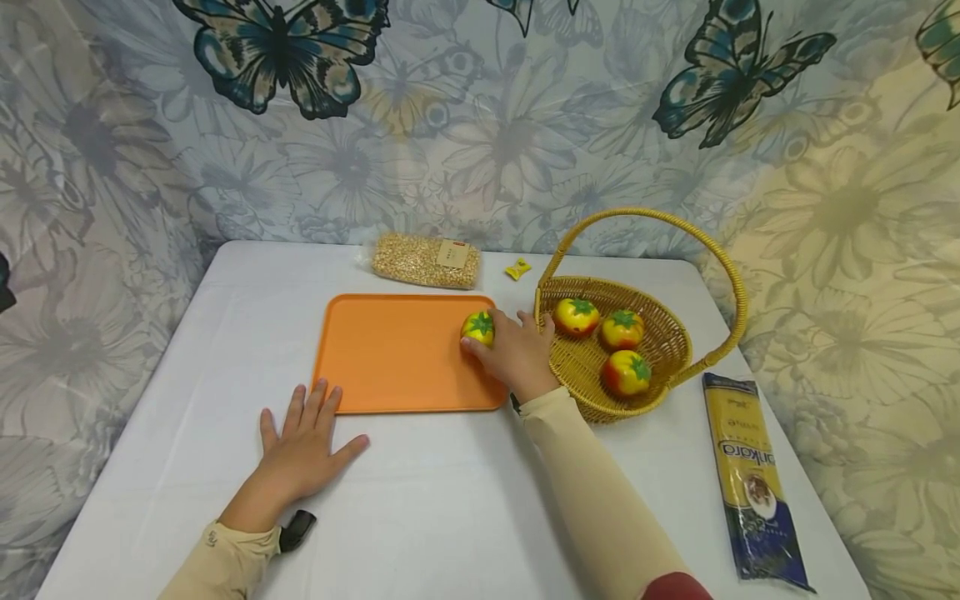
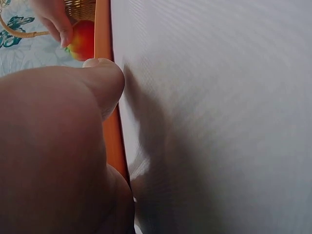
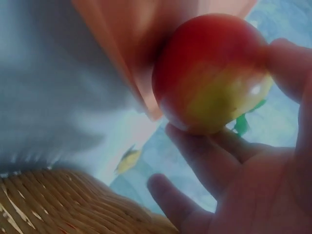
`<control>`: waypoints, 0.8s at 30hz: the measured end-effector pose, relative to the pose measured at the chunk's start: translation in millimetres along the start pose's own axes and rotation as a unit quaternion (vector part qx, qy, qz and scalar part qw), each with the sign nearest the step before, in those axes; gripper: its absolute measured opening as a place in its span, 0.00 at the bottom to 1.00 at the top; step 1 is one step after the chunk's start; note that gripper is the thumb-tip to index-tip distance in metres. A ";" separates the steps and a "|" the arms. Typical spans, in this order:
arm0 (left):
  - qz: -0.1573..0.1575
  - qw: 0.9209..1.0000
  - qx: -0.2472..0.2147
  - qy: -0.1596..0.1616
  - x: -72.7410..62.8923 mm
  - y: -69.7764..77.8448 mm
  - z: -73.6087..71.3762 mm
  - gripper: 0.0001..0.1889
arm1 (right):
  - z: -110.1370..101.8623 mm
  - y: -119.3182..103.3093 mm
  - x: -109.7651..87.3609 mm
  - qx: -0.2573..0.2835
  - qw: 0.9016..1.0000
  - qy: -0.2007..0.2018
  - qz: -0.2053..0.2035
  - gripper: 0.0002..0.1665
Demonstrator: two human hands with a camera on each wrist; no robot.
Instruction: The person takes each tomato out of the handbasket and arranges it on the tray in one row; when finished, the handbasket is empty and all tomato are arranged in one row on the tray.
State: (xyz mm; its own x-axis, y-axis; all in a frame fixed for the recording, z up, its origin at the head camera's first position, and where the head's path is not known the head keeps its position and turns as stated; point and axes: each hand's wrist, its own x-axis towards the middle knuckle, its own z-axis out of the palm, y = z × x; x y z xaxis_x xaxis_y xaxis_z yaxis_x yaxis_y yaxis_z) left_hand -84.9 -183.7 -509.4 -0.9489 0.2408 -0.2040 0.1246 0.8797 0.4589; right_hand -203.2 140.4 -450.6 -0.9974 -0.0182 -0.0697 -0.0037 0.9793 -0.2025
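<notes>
My right hand [image 1: 519, 352] pinches a red-and-yellow toy fruit [image 1: 477, 328] with a green leafy top, at the right end of an orange tray [image 1: 405, 354]. In the right wrist view the thumb and fingers grip this fruit [image 3: 212, 73] from its sides, close over the tray [image 3: 117, 39]. My left hand [image 1: 300, 454] lies palm down with fingers spread, its fingertips at the tray's near left corner. Three like fruits [image 1: 576, 317] sit in a woven wicker basket [image 1: 566, 383] just right of my right hand.
Behind the tray lies a clear bag of pale grains [image 1: 420, 260], with a small yellow wrapped candy [image 1: 517, 268] to its right. The basket's tall handle [image 1: 738, 292] arches toward the right. A yellow-and-blue packet [image 1: 757, 483] lies along the right edge of the white-covered table [image 1: 450, 508].
</notes>
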 end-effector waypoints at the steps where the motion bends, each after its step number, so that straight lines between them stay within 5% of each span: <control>1: 0.000 1.000 0.000 -0.001 0.2 0.2 -0.2 0.55 | 0.3 0.3 0.4 -0.002 1.000 -0.001 0.000 0.50; 24: -0.004 1.000 0.005 -0.003 0.4 -0.1 1.7 0.56 | -2.4 2.9 -1.6 0.021 1.000 -0.011 -0.010 0.52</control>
State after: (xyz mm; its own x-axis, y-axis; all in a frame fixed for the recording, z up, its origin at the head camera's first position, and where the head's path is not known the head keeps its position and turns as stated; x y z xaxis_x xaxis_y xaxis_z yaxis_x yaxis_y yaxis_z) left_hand -84.8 -183.0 -510.9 -0.9478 0.2368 -0.2136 0.1200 0.8854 0.4492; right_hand -201.8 143.8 -448.7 -0.9954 -0.0416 -0.0864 -0.0192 0.9694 -0.2449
